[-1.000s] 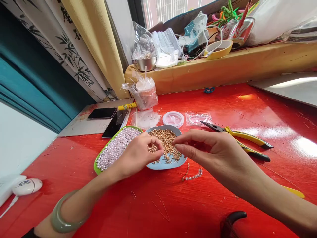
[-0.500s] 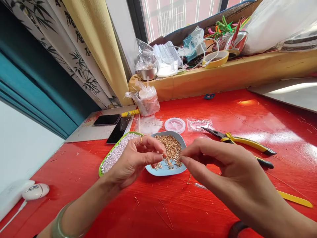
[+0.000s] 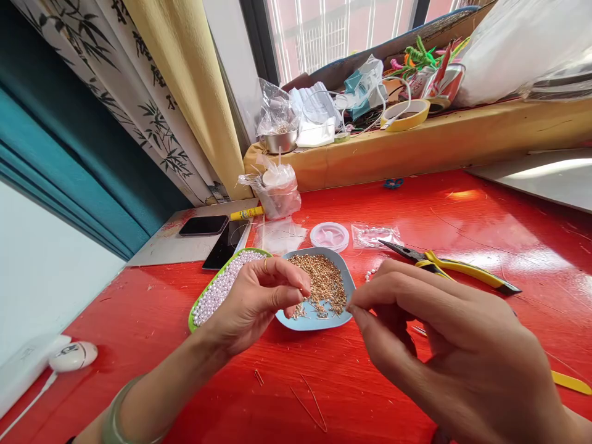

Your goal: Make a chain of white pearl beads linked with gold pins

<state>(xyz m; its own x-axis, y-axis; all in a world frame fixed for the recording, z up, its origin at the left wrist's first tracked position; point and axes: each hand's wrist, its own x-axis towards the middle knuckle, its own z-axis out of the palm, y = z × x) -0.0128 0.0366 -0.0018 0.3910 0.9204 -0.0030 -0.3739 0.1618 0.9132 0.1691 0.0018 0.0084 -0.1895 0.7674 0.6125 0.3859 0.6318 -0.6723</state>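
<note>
My left hand (image 3: pixel 259 302) hovers over the near edge of a blue dish (image 3: pixel 345 274) heaped with small gold findings. Its thumb and fingers are pinched on something too small to make out. My right hand (image 3: pixel 444 345) is closed in a pinch at the dish's right rim. A few pearls of a short pearl chain (image 3: pixel 370 273) show just above its index finger. A green tray (image 3: pixel 197 308) full of white pearls lies left of the dish, partly behind my left hand.
Yellow-handled pliers (image 3: pixel 462 268), a thread spool (image 3: pixel 329 236) and a small plastic bag (image 3: pixel 374 234) lie behind the dish. Two phones (image 3: pixel 203 225) sit at the back left, a mouse (image 3: pixel 74 356) at the left edge. Loose gold pins (image 3: pixel 308 407) lie on the red table.
The pearl chain, which lay on the table beside the dish, has come up with my right hand. My right hand moved nearer to me. My left hand stayed pinched over the dish.
</note>
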